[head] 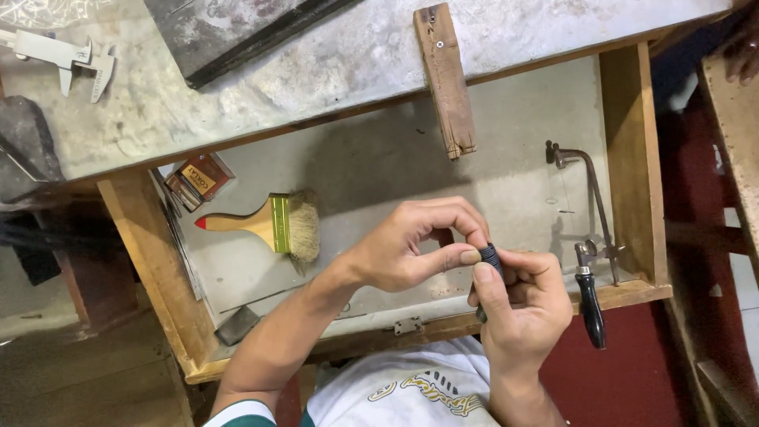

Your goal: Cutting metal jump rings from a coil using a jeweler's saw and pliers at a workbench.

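Low in the middle of the frame I see my left hand (411, 249) and right hand (526, 304) meeting over the open drawer (632, 158), both pinching a small dark ribbed cylinder (491, 258). The left thumb and forefinger close on its upper end; the right thumb and curled fingers grip it from below. I judge it light and stiff, and its ridges should give a sure hold at the sides; being so small, it could slip out of a loose pinch. In the drawer at left lies a wooden paintbrush (269, 225) with a green-gold band, and above it a small red-brown packet (199, 180) with a pale label. At right rests a jeweller's saw (589, 261) with a black handle. A caliper (67, 57) sits on the table at upper left
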